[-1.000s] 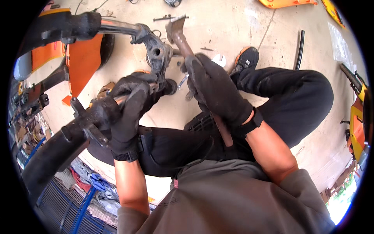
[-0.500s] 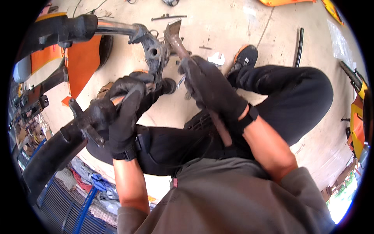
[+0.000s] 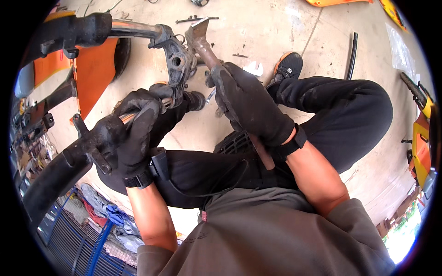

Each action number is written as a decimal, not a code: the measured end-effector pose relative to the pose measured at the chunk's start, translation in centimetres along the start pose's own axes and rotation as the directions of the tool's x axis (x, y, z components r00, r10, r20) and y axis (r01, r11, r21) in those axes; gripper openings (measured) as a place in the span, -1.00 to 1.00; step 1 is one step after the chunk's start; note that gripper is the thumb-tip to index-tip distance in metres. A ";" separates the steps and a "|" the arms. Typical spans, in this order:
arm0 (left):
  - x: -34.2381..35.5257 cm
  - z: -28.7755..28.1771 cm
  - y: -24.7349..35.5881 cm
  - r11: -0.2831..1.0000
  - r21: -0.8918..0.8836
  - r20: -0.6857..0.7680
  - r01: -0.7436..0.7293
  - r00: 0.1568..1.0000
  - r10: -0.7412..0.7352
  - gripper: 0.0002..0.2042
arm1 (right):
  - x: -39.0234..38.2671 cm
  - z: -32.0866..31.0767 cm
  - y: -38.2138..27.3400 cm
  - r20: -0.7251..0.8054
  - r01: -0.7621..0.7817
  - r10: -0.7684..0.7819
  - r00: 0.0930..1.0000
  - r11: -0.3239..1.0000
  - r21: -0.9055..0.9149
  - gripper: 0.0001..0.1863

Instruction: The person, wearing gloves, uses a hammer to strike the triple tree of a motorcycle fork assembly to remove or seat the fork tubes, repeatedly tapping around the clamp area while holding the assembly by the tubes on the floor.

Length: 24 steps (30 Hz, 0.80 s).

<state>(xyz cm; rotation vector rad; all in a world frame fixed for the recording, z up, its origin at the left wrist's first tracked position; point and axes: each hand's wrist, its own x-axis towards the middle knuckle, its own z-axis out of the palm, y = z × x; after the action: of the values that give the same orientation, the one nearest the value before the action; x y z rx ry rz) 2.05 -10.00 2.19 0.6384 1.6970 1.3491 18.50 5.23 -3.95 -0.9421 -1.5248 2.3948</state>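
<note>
My left hand (image 3: 133, 124), in a black glove, is wrapped around the shiny tube of the lower fork leg (image 3: 60, 170), beside its black outer part. The tube runs into a dirty metal fork clamp (image 3: 177, 64), which also joins the upper fork leg (image 3: 87, 34). In my gloved right hand (image 3: 248, 99) is a hammer (image 3: 207, 51), gripped around its brown handle. The hammer's flared metal head points up and away from me, close to the right side of the clamp but apart from it. The handle's lower end sticks out below my palm.
On the concrete floor lie an adjustable wrench (image 3: 253, 69), a thin rod (image 3: 198, 20), small bolts and a black tube (image 3: 352, 55). Orange panels (image 3: 96, 76) stand behind the fork. A blue metal rack (image 3: 83, 239) with cloths is at lower left. My bent legs frame the work.
The fork and my left hand have shifted slightly left and toward me. My right hand and the hammer have moved a little left and up, with the same grip.
</note>
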 end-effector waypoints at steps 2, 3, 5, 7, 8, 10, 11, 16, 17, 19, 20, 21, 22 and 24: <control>0.3 0.0 0.2 0.998 0.061 -0.001 0.004 1.000 -0.004 -0.88 | 0.0 -0.1 2.1 0.009 0.275 -0.275 0.961 0.960 -0.061 -0.63; 0.3 -0.2 0.0 0.996 0.088 -0.007 0.012 1.000 -0.011 -0.88 | 0.0 -0.1 1.7 0.032 0.079 -0.079 0.996 0.997 -0.026 -0.63; 0.1 -0.6 -0.3 0.994 0.105 -0.018 0.015 1.000 -0.013 -0.88 | 0.3 -0.7 -0.4 0.096 -0.293 0.291 0.952 0.956 0.008 -0.63; 0.0 -0.2 -0.1 0.997 0.056 -0.042 0.054 0.998 -0.052 -0.88 | 0.1 -0.4 0.0 0.042 -0.098 0.098 0.994 0.995 -0.019 -0.63; 0.0 0.4 0.3 0.994 0.021 -0.085 0.104 0.991 -0.102 -0.88 | 0.0 -0.3 0.1 0.018 0.001 -0.001 1.000 0.999 -0.036 -0.63; 0.3 -0.7 -0.5 0.972 0.235 -0.056 0.023 0.998 -0.010 -0.86 | 0.2 -0.4 -0.1 0.029 -0.124 0.125 0.992 0.991 -0.052 -0.63; -0.3 -1.5 -0.8 0.974 0.227 -0.001 0.003 1.000 -0.003 -0.85 | 0.1 -0.5 -0.3 0.035 -0.185 0.188 0.982 0.981 -0.060 -0.63; 0.2 -2.1 -1.1 0.966 0.254 0.049 -0.049 0.998 0.037 -0.75 | 0.0 -0.5 -0.6 0.067 -0.190 0.194 0.979 0.979 -0.069 -0.58; 0.0 -2.1 -1.1 0.962 0.274 0.029 -0.023 0.999 0.016 -0.74 | -0.4 -0.3 -0.2 0.058 -0.211 0.214 0.975 0.976 -0.045 -0.58; 0.1 -2.7 -1.4 0.983 0.177 0.111 -0.057 0.993 0.038 -0.77 | 0.0 -0.3 0.1 0.039 -0.214 0.215 0.976 0.977 -0.021 -0.58; 0.5 -2.9 -1.3 0.976 0.208 0.105 -0.067 0.993 0.046 -0.77 | 0.2 -0.4 0.8 0.008 0.087 -0.087 0.996 0.996 -0.005 -0.59; 0.3 -2.7 -1.0 0.969 0.242 0.097 -0.052 0.995 0.029 -0.77 | 0.2 -0.3 0.9 0.025 -0.008 0.009 1.000 0.999 -0.040 -0.61; 0.3 -2.6 -1.2 0.966 0.254 0.082 -0.040 0.996 0.020 -0.75 | 0.5 -0.5 0.7 0.040 -0.102 0.106 0.994 0.992 -0.077 -0.63; 0.0 -2.2 -1.6 0.973 0.231 0.019 0.010 1.000 -0.014 -0.75 | 0.4 -1.0 -0.7 0.100 -0.253 0.258 0.961 0.965 -0.063 -0.69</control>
<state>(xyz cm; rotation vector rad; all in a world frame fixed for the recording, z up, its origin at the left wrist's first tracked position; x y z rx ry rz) 0.37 -11.60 0.83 0.7695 1.8546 1.1412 18.60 6.46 -3.80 -1.0987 -1.5939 2.6347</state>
